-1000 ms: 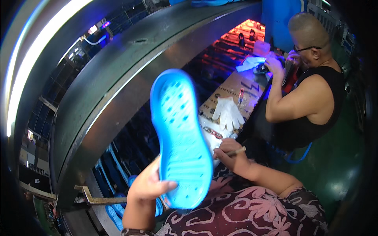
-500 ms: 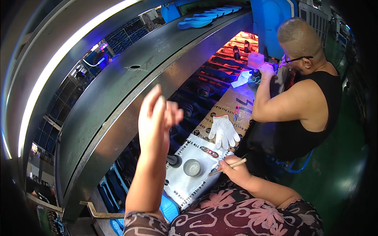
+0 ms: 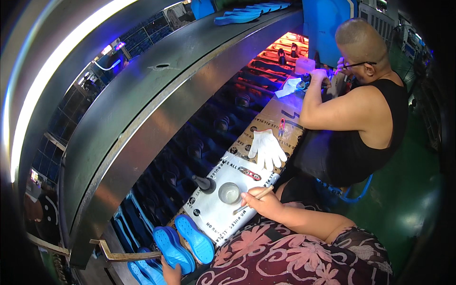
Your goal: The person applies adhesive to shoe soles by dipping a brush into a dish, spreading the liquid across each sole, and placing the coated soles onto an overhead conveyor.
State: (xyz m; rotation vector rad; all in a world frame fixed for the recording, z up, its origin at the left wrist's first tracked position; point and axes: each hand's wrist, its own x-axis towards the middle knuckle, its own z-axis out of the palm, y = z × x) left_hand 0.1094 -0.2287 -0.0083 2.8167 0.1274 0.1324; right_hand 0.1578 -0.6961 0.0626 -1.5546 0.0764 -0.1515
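My right hand [image 3: 266,205] is closed around a thin wooden-handled brush [image 3: 260,194]. The brush's bristle end points down over the white printed sheet [image 3: 213,221], close to a small round grey cup [image 3: 230,194]. At the lower edge my left hand [image 3: 171,271] touches the side of a stack of blue perforated shoe soles [image 3: 172,248]; most of its fingers are hidden, so its grip is unclear. A single blue sole [image 3: 194,238] lies beside that stack, against the sheet. Behind the cup stands a dark cone-shaped object [image 3: 204,184].
A white glove [image 3: 267,149] and a small red-handled tool [image 3: 282,127] lie on brown cardboard [image 3: 256,124]. A metal machine hood [image 3: 142,137] arches over dark racks at left. A co-worker [image 3: 361,104] sits at the far right. More blue soles [image 3: 237,17] lie atop the machine.
My left hand has come down from the raised position in front of the machine to the blue soles. My right hand, still holding the brush, has moved left, nearer the cup. The view has shifted.
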